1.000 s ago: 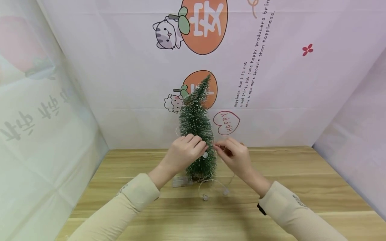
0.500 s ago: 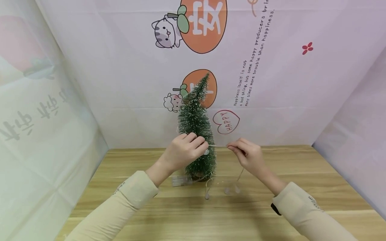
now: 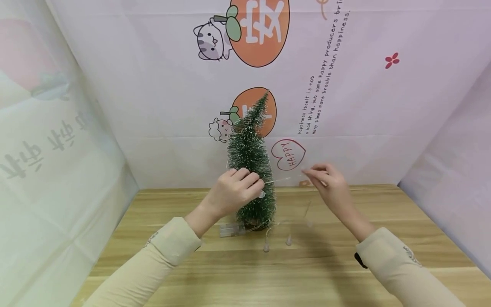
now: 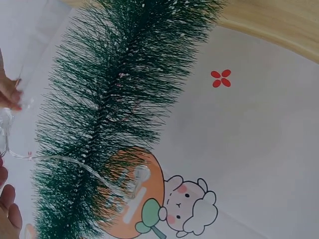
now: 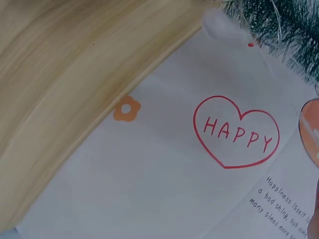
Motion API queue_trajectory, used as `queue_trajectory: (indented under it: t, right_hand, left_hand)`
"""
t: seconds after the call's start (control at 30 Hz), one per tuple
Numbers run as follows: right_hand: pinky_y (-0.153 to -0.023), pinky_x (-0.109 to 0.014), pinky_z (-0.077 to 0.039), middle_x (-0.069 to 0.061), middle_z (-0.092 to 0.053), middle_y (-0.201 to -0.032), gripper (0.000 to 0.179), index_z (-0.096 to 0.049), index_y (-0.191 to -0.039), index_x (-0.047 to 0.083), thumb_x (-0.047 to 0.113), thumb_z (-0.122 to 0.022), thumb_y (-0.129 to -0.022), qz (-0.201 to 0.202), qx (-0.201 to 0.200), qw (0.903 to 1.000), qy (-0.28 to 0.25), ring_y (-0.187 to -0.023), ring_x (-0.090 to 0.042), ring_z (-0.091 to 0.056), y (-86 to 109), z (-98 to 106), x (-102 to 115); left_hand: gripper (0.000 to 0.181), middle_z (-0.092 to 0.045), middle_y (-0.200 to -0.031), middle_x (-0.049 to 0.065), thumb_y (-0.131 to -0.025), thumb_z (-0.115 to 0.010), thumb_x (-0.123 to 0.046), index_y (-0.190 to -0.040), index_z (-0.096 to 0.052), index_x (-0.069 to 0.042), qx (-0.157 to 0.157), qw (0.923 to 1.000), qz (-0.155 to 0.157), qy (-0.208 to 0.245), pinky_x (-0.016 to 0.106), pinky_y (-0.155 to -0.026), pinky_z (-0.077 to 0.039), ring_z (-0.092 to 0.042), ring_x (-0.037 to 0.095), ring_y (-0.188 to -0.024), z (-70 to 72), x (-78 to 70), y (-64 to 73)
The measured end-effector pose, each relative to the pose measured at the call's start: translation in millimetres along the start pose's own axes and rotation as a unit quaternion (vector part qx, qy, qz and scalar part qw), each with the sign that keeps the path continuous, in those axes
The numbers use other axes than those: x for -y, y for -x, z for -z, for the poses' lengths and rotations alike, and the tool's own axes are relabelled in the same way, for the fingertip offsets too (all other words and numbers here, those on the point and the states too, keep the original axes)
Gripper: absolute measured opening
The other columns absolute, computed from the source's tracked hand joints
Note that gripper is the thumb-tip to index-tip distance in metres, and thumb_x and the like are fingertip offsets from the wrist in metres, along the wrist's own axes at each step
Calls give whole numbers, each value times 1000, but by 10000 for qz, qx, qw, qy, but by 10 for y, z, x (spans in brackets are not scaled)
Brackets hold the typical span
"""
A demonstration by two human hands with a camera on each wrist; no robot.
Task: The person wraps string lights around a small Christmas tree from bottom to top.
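Observation:
A small green artificial Christmas tree [image 3: 249, 153] with white-flecked bristles stands in the middle of the table. My left hand [image 3: 238, 189] is in front of its lower half and holds the clear wire of a string of lights [image 3: 278, 181] between curled fingers. That wire also crosses the tree [image 4: 99, 114] in the left wrist view. To the right of the tree, my right hand [image 3: 330, 183] pinches the same wire, drawn nearly straight between both hands. Clear bulbs [image 3: 266, 247] dangle low in front of the tree. A transparent battery box [image 3: 232, 230] lies by the tree's base.
The wooden table [image 3: 172, 264] meets a printed white backdrop [image 3: 172, 106] just behind the tree. White cloth also covers both sides, left and right.
My right hand has moved away from the tree, to the right and up, stretching the wire. My left hand has stayed almost in place. The dangling bulbs have shifted right.

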State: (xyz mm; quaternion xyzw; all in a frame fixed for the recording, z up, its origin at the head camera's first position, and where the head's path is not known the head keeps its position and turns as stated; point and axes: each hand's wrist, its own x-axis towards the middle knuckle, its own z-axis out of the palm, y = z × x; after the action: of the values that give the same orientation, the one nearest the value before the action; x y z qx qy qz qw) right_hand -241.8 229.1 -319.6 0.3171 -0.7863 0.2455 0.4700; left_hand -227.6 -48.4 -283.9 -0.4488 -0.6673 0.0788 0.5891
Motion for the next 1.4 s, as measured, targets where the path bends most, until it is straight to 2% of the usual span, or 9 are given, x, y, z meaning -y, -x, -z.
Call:
queue_trajectory:
  t: [0.27,0.57,0.73,1.03,1.07,1.13,1.27,1.3,1.4]
  right_hand:
    - [-55,-10,-38,-14,-70,-76,20,-74,-86,-4,-14,-75,-69,-561,-97,9984,48,-62,-8,-54,-15,105,-108]
    - [-67,5,-32,-20,-70,-80,11,-72,-89,-7,-9,-71,-78,-1116,-5,9929,412,-80,27,-38,-57,293,-358]
    - [-73,7,-28,-26,-70,-88,12,-70,-95,-7,-2,-65,-86,-1660,276,9843,527,-80,33,-34,-118,479,-501]
    - [-67,5,-27,-30,-68,-92,21,-69,-101,-7,10,-59,-94,-2119,806,9707,799,-72,37,-31,-242,815,-750]
    - [-68,0,-36,-30,-68,-93,21,-68,-102,-8,9,-58,-94,-2142,886,9689,867,-72,31,-42,-249,837,-762]
    - [-68,0,-36,-31,-68,-96,22,-67,-104,-7,10,-57,-95,-2199,1063,9649,961,-73,10,-61,-262,876,-783]
    - [-66,0,-37,-31,-66,-101,27,-64,-108,-7,15,-54,-97,-2565,1455,9520,818,-73,6,-62,-293,953,-829]
    - [-64,4,-29,-23,-70,-96,30,-64,-109,-7,18,-54,-97,-2733,1537,9470,694,-71,17,-54,-307,978,-844]
    - [-65,-5,-35,14,-68,-81,42,-63,-114,-5,33,-53,-97,-3304,1852,9243,465,-71,29,-36,-370,1063,-884]
  left_hand:
    - [16,-64,-77,-9,-90,-53,-15,-79,-65,-18,-58,9999,-99,36,18,-56,-43,-57,10,-67,-25,-24,25]
    - [15,-65,-79,-9,-91,-55,-17,-81,-66,-18,92,9999,-89,82,19,-57,-45,-58,10,-68,-7,-41,39]
    - [13,-63,-77,-8,-89,-56,-18,-80,-65,-17,77,9999,-65,122,19,-56,-44,-56,11,-66,-17,-35,67]
    - [8,-63,-78,-8,-85,-59,-15,-82,-66,-17,289,9995,4,130,19,-59,-46,-57,10,-68,-23,-51,86]
    - [8,-64,-78,-9,-85,-59,-15,-82,-66,-18,275,9995,-11,122,19,-59,-46,-58,10,-69,-24,-54,82]
    - [8,-64,-79,-9,-85,-59,-15,-83,-66,-18,302,9995,-31,122,19,-59,-46,-58,10,-69,-34,-62,79]
    - [6,-64,-79,-9,-85,-61,-16,-83,-67,-18,340,9993,-24,144,19,-60,-47,-58,10,-70,-47,-80,70]
    - [6,-64,-80,-9,-85,-61,-16,-83,-67,-18,380,9992,-8,142,19,-60,-47,-58,11,-71,-51,-84,73]
    - [7,-65,-80,-8,-87,-62,-16,-84,-67,-19,352,9993,35,116,19,-62,-48,-60,11,-73,-63,-92,79]
